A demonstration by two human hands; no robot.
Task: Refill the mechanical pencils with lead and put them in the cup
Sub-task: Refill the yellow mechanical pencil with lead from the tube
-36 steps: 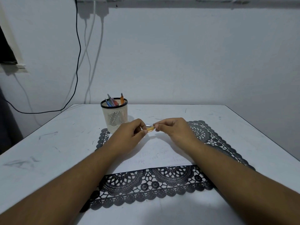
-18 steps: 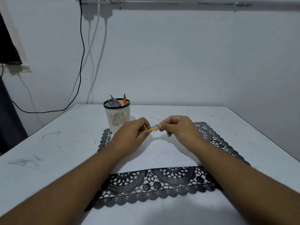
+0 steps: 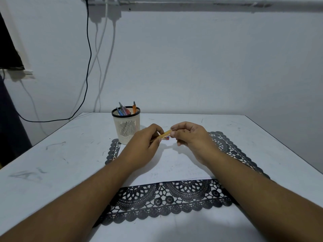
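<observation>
Where the two hands meet above the sheet of paper, a yellow-orange mechanical pencil (image 3: 165,133) is held between them, tilted so that its right end sits a little higher than its left. The left hand (image 3: 145,145) has its fingers curled round the lower end of the pencil, with the thumb pressed along the barrel. The right hand (image 3: 189,137) pinches the upper end between thumb and forefinger, its other fingers curled in beneath. A small red and blue part shows just under the pencil between the two hands; what it is cannot be told.

Just beyond the left hand stands the cup (image 3: 126,126), a cream slotted holder with a dark rim, upright on the far left corner of the mat. Several pencils (image 3: 124,110) lean inside it, blue, pink and grey ones to the left and an orange one upright at the right side.

Under the hands lies a white sheet of paper (image 3: 174,165) with faint writing, set on a black lace-patterned mat (image 3: 167,198) whose scalloped edge shows in front and on both sides. The mat rests on a white surface (image 3: 52,154) marked with scuffs and pencil strokes. Behind it is a pale wall, with a black cable (image 3: 88,67) and white cables hanging down at the left.
</observation>
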